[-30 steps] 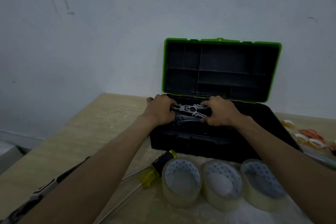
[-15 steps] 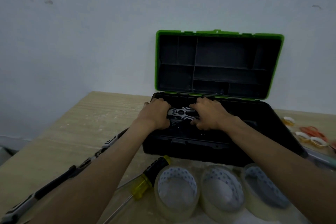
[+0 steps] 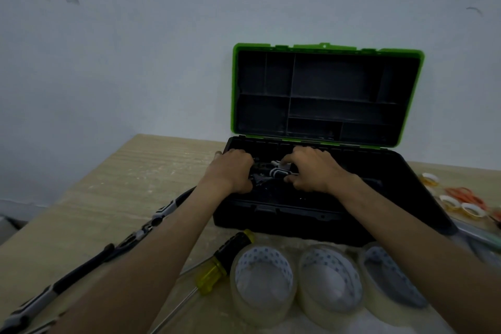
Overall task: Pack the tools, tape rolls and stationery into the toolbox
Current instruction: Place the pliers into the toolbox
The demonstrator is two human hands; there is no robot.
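Observation:
A black toolbox (image 3: 423, 198) with a green-rimmed open lid (image 3: 325, 47) stands on the wooden table. Inside its left half, my left hand (image 3: 230, 171) and my right hand (image 3: 311, 168) both grip a black-and-white metal hand tool (image 3: 269, 171), low in the box. Three clear tape rolls (image 3: 263, 279) stand in a row in front of the box. A screwdriver with a black-and-yellow handle (image 3: 225, 260) lies beside them. A long black-and-white handled tool (image 3: 113, 247) lies on the table under my left forearm.
Small tape rolls (image 3: 471, 210) and orange scissors (image 3: 461, 194) lie to the right of the box. A clear flat item (image 3: 479, 236) sits at the right edge. A plain wall (image 3: 135, 49) stands close behind the box. The table's left edge runs diagonally.
Both hands have lowered the metal tool deeper into the toolbox. The view has moved closer and tilted down, so more of the long tool on the left shows.

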